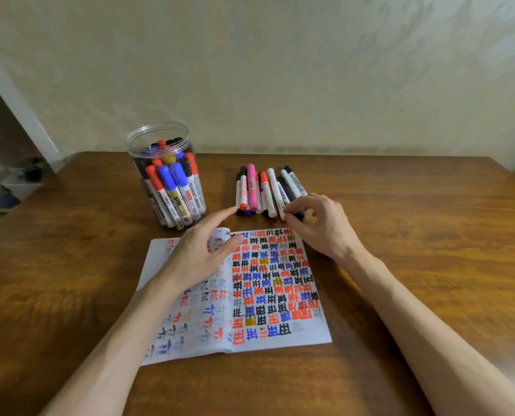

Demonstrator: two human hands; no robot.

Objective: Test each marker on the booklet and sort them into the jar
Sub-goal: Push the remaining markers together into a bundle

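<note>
head view.

1. table (415, 235): brown wood, set against a pale wall (280, 70).
2. jar (136, 135): clear plastic, no lid, upright on the far left part of the table, beyond the booklet's top left corner. it holds standing markers (172, 181) with red, blue and black caps.
3. pile (265, 190): loose markers lying side by side on the table, right of the jar and just beyond the booklet's top edge. most are white-barrelled with red or black caps; one is pink (251, 184).
4. booklet (277, 295): open flat at the table's centre, nearest the person. the right page is covered with rows of red, blue, black and a few gold test marks. the left page shows fainter marks.
5. left hand (202, 250): spread wide, fingers straight, lying over the upper left page. the index finger points toward the near left end of the pile. a page edge curls up under the fingers.
6. right hand (319, 226): fingers curled, fingertips (286, 212) at the near right end of the pile, touching the marker ends there. whether it has pinched a marker cannot be told.
</note>
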